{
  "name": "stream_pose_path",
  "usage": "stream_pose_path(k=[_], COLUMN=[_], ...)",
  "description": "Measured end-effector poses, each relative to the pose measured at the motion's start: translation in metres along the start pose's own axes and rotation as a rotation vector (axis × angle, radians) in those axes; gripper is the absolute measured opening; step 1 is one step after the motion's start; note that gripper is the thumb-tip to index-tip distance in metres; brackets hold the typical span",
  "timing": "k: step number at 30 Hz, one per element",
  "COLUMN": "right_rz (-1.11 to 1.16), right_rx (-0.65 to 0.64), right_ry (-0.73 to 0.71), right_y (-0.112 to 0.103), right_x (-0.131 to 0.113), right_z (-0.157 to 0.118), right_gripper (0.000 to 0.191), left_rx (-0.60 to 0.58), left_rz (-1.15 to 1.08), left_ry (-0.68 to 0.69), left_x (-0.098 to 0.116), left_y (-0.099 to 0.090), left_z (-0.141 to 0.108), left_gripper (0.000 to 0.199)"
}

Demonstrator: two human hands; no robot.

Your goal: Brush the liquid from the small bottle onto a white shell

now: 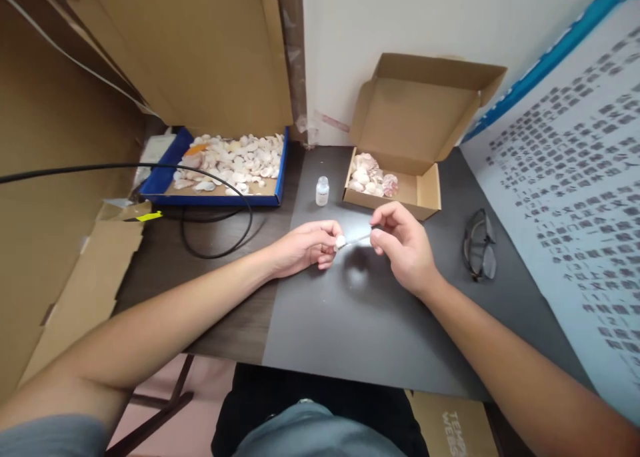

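Note:
Over the dark grey mat, my left hand (pixel 311 247) pinches a small white shell (pixel 341 242) between thumb and fingers. My right hand (pixel 403 247) grips the end of a thin, pale, stick-like tool (pixel 359 238); its exact kind is too small to make out. The tool's far tip meets the shell, or comes very close to it. Just beyond my hands stands a small glass bottle (pixel 323 192) with a pale label. Behind my right hand, an open cardboard box (pixel 427 189) holds several pinkish-white scallop shells (pixel 367 174).
A blue-edged tray (pixel 220 199) full of white shells lies at the back left. A black cable (pixel 220 254) loops in front of it. Folded glasses (pixel 480 247) rest on the right. Cardboard panels (pixel 190 50) rise at the left, and a printed sheet (pixel 575 197) stands along the right.

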State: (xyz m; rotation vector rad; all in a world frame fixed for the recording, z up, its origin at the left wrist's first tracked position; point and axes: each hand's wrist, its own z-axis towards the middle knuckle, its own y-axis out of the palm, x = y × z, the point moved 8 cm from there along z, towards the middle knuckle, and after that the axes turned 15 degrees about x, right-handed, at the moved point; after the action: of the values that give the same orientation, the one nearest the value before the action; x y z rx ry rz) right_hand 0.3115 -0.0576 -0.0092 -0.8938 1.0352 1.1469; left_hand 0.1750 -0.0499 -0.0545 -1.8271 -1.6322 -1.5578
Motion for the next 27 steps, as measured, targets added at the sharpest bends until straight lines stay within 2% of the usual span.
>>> stream_pose_path(k=[3,7,10,13,17,22,27], right_rz=[-0.059,-0.014,-0.06,-0.113,-0.063,-0.133,-0.079], right_rx=[-0.021,0.022,0.026,0.015,0.018,0.02,0.038], right_ry=[-0.083,-0.126,-0.153,-0.162,-0.177,-0.14,-0.149], right_y=[-0.003,-0.008,-0.006,-0.005,-0.007,-0.008,-0.01], right_x=[-0.005,-0.01,-0.012,-0.012,-0.015,-0.009,-0.012], right_z=[-0.008,-0.013,-0.015,-0.017,-0.019,-0.018,-0.017], right_gripper=[0.01,0.01,0.015,0.019,0.019,0.023,0.022], left_rx=[-0.023,-0.023,-0.02,-0.017,-0.037,-0.037,-0.036], left_rz=[0.01,0.012,0.009,0.019,0.035,0.044,0.061], left_ry=[-0.001,0.0,-0.011,-0.018,-0.018,-0.018,-0.012], left_x=[0.0,0.0,0.0,0.0,-0.001,-0.002,-0.002], left_y=[0.0,-0.003,-0.004,-0.005,-0.005,-0.005,-0.005], left_z=[0.0,0.0,-0.001,-0.002,-0.004,-0.004,-0.005], left_gripper=[0.01,0.008,0.008,0.008,0.006,0.006,0.006])
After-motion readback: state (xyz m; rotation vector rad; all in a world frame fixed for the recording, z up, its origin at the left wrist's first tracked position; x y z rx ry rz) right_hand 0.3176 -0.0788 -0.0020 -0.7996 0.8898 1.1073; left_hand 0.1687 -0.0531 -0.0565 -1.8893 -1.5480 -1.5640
